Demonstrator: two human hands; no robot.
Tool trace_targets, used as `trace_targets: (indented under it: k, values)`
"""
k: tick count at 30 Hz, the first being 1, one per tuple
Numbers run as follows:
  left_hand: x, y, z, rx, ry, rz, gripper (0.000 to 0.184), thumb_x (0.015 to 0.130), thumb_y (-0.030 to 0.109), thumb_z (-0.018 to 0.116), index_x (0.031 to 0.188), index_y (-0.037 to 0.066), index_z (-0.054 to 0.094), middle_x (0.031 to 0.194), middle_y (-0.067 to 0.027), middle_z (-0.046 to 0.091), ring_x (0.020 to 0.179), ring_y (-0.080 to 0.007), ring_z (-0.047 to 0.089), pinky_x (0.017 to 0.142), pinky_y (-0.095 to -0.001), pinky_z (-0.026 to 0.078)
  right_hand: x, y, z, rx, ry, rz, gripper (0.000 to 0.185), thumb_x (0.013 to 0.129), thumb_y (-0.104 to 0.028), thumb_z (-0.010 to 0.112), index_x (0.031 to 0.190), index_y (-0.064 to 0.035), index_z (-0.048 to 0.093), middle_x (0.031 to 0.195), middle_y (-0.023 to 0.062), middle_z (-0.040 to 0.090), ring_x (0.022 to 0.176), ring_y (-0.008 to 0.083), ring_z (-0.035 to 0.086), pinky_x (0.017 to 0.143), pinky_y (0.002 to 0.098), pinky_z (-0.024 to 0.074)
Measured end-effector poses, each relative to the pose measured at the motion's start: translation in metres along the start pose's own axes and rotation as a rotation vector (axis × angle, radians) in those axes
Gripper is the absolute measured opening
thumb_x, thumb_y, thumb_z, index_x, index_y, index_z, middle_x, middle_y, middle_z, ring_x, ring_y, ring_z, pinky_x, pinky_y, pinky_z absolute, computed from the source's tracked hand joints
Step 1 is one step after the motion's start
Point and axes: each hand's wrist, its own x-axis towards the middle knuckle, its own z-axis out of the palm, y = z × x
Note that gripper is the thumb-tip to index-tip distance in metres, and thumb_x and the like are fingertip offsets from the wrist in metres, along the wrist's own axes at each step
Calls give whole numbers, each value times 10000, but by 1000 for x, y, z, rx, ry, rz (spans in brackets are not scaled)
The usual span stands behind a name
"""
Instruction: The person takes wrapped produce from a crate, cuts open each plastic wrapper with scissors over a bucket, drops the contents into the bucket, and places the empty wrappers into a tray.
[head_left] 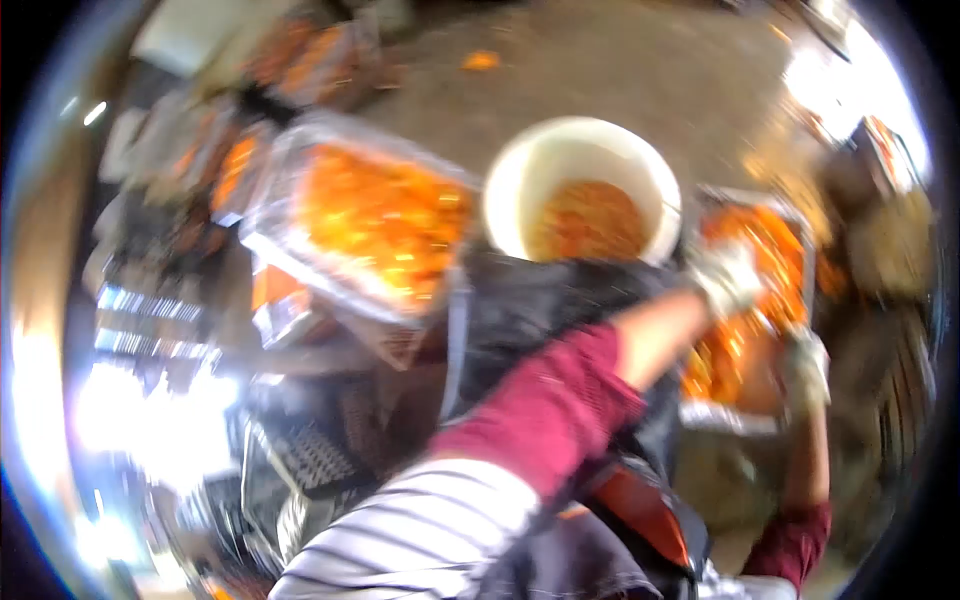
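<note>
My left hand (728,279), in a pale glove, reaches across to the right-hand tray (745,425) and is at its orange pieces (770,250). Its fingers are smeared by motion. My right hand (807,367), also gloved, is at the right edge of the same tray; blur hides how its fingers are set and whether they grip anything. The orange pieces look wet and shiny, but their kind cannot be made out. Beside this tray stands a white bucket (510,190) with orange-brown contents (592,222) low inside.
To the left, a clear-rimmed tray (345,300) holds a heap of orange pieces (385,215). More trays (310,55) lie beyond it. One orange bit (481,61) is on the brown floor (620,70). A dark perforated crate (305,460) stands at lower left.
</note>
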Motion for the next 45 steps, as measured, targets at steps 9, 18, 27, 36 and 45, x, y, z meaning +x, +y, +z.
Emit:
trace_targets:
  k: [9,18,27,36,45]
  values:
    - [12,-27,71,-429,-112,-353,707,692,506,701,1176,8,569,1170,-202,597,1097,-323,567,933,-370,445,21,5,16,342,753,-586,131,696,-67,575,605,-59,481,601,145,495,584,332,516,537,410,399]
    - [28,-36,105,-344,48,-311,566,726,449,715,1106,48,593,1043,-191,635,1014,-332,596,868,-396,467,29,-2,2,318,778,-671,42,648,-54,576,665,-89,560,623,116,550,609,317,563,559,408,437]
    - [14,-52,78,-564,329,-57,449,905,470,508,879,38,627,768,-122,658,700,-250,623,626,-404,488,-7,-53,-27,263,451,-329,85,800,-188,568,820,-122,619,746,134,628,698,333,619,605,438,481]
    - [38,-91,106,-885,129,-434,556,780,546,658,851,-6,670,662,-144,639,590,-251,602,572,-383,456,-19,-59,-16,793,167,-9,359,950,-324,404,840,-58,619,789,147,649,687,300,605,674,365,466]
    - [35,-91,97,-978,23,-455,494,802,454,680,902,-30,669,768,-126,673,680,-194,632,605,-332,477,-8,-50,14,481,273,-186,302,869,-331,581,1102,-139,603,880,155,649,801,336,629,683,404,483]
